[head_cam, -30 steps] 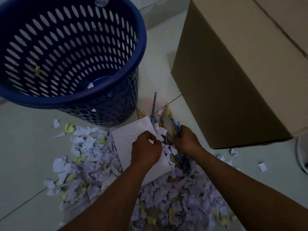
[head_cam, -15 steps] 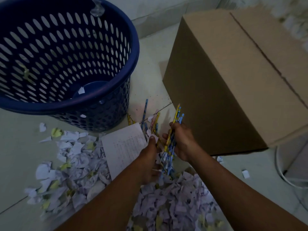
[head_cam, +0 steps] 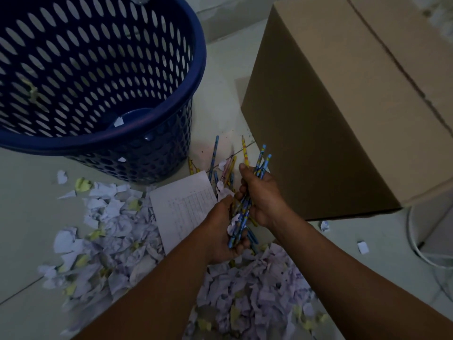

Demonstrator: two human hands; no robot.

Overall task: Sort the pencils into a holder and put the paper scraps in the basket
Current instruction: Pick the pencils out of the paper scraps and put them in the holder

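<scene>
My right hand [head_cam: 263, 200] grips a bundle of blue and yellow pencils [head_cam: 259, 164] lifted off the floor, tips pointing away. My left hand [head_cam: 221, 231] curls round the lower end of the same bundle, with a white scrap caught among them. More pencils [head_cam: 215, 153] lie on the tiled floor beyond my hands. White and yellow paper scraps [head_cam: 110, 231] are heaped across the floor left of and under my arms. A larger printed sheet [head_cam: 182, 207] lies on the heap. The blue perforated basket [head_cam: 147, 141] stands at the upper left with a few scraps inside. No pencil holder shows.
A big closed cardboard box [head_cam: 343, 119] stands on the floor right of the pencils. A few stray scraps [head_cam: 362, 247] lie by its near corner. A white cable [head_cam: 414, 241] curves at the right edge. A wall base runs behind the basket.
My right hand lifted a bundle of pencils out of the pile. My left hand left the printed sheet and closed on the bundle's lower end. The view shifted slightly.
</scene>
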